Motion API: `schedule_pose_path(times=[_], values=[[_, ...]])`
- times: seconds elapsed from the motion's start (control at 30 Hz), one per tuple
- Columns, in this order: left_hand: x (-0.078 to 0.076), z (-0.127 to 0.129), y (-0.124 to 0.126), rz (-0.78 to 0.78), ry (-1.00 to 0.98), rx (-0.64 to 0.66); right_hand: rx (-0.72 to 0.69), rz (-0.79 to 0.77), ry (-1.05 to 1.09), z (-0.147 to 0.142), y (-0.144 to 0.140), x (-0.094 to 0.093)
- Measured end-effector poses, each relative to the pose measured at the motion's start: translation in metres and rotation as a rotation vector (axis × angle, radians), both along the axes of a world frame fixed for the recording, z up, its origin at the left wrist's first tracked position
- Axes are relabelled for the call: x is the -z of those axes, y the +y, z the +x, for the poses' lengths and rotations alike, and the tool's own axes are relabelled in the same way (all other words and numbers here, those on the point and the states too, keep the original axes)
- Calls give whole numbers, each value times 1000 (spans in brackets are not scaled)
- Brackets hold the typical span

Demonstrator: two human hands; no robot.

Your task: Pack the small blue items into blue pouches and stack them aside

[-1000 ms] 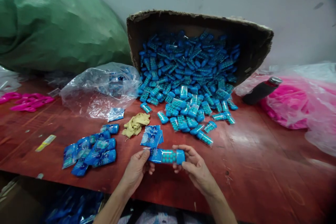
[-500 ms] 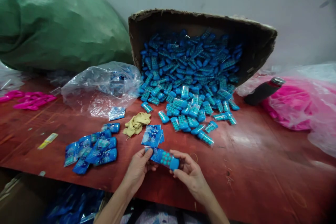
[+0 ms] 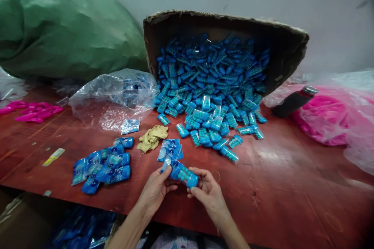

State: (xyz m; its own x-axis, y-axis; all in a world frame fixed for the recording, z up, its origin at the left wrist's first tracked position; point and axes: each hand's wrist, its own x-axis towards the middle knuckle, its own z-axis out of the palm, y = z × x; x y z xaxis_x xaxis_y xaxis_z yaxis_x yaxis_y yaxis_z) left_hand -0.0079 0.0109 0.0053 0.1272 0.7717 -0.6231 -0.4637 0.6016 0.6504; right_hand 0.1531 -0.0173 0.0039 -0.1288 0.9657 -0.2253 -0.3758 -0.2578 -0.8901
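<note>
Hands at desk edge, one blue capsule pack held between them.

Left hand pinches the printed sleeve end of the pack; right hand grips the beaded capsule end; pack tilted, just above the desk, near its front edge. Step in hand, by judgement: seating the capsule inside its sleeve; the next move would call for a firm hold on the sleeve mouth and a straight push. Flat sleeves lie just beyond the hands; sleeved packs heaped to the left; yellow rag between. Tipped carton spills loose capsules behind. Clear bag, green sack, pink bag, dark bottle around.
</note>
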Motion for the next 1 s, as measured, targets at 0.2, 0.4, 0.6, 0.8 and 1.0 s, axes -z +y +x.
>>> schedule_pose_path(times=[0.2, 0.4, 0.6, 0.8, 1.0], values=[[-2, 7, -3, -10, -33, -40, -7, 372, -417, -2, -12, 13], [-6, 13, -8, -25, -135, -39, -68, 488, -482, -5, -13, 11], [-7, 9, -12, 16, -303, 57, -66, 106, 30, -7, -1, 7], [-5, 1, -11, 83, -391, 262, -249, 76, 36, 1, 7, -4], [-3, 3, -11, 95, -437, 325, -352, 131, -61, 8, 11, -14]])
